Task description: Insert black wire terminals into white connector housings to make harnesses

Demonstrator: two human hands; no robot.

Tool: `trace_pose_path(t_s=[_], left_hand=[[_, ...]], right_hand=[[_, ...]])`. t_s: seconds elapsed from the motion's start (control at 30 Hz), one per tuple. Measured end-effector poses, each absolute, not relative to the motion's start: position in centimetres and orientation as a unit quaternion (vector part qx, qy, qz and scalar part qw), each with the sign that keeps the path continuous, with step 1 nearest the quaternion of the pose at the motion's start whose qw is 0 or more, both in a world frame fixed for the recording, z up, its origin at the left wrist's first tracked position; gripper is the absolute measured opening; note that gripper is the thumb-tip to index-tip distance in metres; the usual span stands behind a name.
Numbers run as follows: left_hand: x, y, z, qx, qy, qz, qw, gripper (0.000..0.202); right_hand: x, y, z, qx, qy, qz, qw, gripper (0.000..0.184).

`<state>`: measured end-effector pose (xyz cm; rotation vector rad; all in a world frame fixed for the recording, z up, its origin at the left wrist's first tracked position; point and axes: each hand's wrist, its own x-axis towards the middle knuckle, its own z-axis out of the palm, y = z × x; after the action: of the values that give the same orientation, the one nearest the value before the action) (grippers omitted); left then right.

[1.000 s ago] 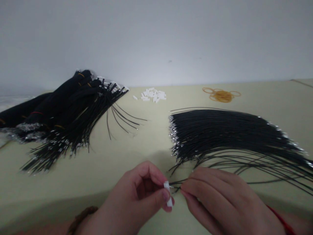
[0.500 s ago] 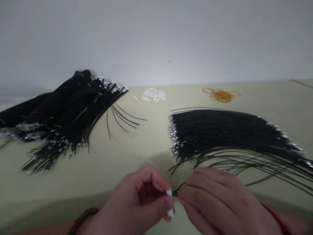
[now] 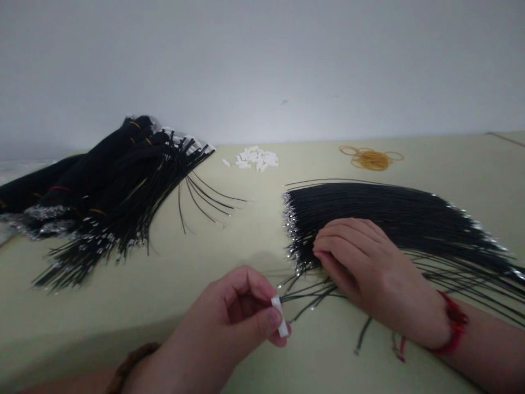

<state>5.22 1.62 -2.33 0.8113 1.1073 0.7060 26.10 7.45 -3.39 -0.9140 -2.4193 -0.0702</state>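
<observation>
Between the thumb and fingers of my left hand (image 3: 246,323) is a small white connector housing (image 3: 280,317), held tilted. A few black wires run from its right side toward my right hand (image 3: 365,273). That hand lies over the lower left part of a wide bundle of black wires (image 3: 377,208), its fingers pinched together on wires close to the silvery terminal ends (image 3: 293,235). The exact fingertip contact is partly hidden. Loose black wires (image 3: 311,295) with metal tips spread below and left of the right hand.
At the left lies a large heap of black wire bundles (image 3: 110,180) with white connectors and bands. Small white housings (image 3: 257,158) are piled at the back middle. Yellow rubber bands (image 3: 373,160) lie back right, before a pale wall (image 3: 262,65).
My right hand has left the wires beside the connector and moved up and right onto the black wire bundle. My left hand, still holding the white connector, has shifted slightly up and left.
</observation>
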Motion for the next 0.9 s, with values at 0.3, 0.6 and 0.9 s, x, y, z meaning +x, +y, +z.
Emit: trace_pose_path(t_s=[0.3, 0.6, 0.9], left_hand=[[5.2, 1.8, -1.9, 0.369, 0.504, 0.319, 0.713, 0.013], [5.0, 1.9, -1.9, 0.36, 0.515, 0.33, 0.704, 0.014], [5.0, 2.0, -2.1, 0.356, 0.509, 0.335, 0.708, 0.013]], right_hand=[[26.2, 7.6, -3.5, -0.302, -0.918, 0.031, 0.256, 0.021], [24.1, 2.8, -1.7, -0.329, -0.887, 0.074, 0.315, 0.038], [23.9, 2.6, -2.5, -0.345, -0.885, 0.103, 0.296, 0.037]])
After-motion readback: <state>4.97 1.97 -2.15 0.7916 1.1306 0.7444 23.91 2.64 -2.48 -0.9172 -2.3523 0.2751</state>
